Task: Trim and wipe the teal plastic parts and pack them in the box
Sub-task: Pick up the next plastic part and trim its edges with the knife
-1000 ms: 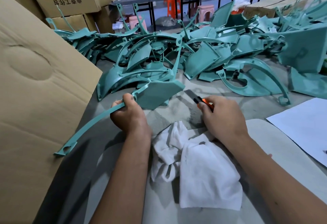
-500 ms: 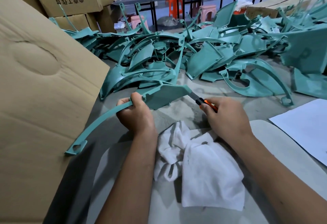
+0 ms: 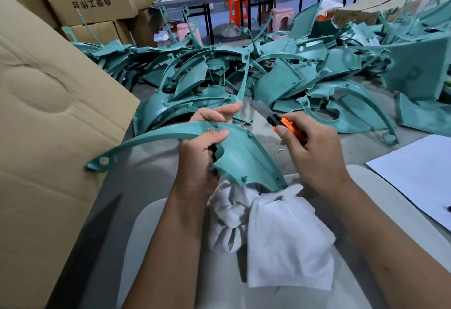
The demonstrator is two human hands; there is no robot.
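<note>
Teal plastic part [image 3: 234, 155]: one curved moulding, matte teal, with a broad fan-shaped panel at the right tapering into a long thin arc that ends at the left in a flat tab with a round hole. Small screw bosses dot the panel edge. Held above the desk [image 3: 268, 125], its lower corner touching the white cloth [image 3: 280, 235].

Left hand [image 3: 202, 152]: fingers curled round the part where arc meets panel, thumb pressed on the top face, index finger extended behind the rim.

Right hand [image 3: 314, 152]: fingers wrapped round an orange utility knife [image 3: 283, 125], blade extended up-left, just beside the part but not touching it.

Pile of teal parts [image 3: 268, 77]: heaped across the far desk; individual pieces tangle and cannot be counted.

Cardboard box [image 3: 48, 125]: at the left, only one flap and wall in view, interior not visible.

White sheet [image 3: 419, 174]: cut off at the right edge.

Part's underside and the left palm: hidden.
</note>
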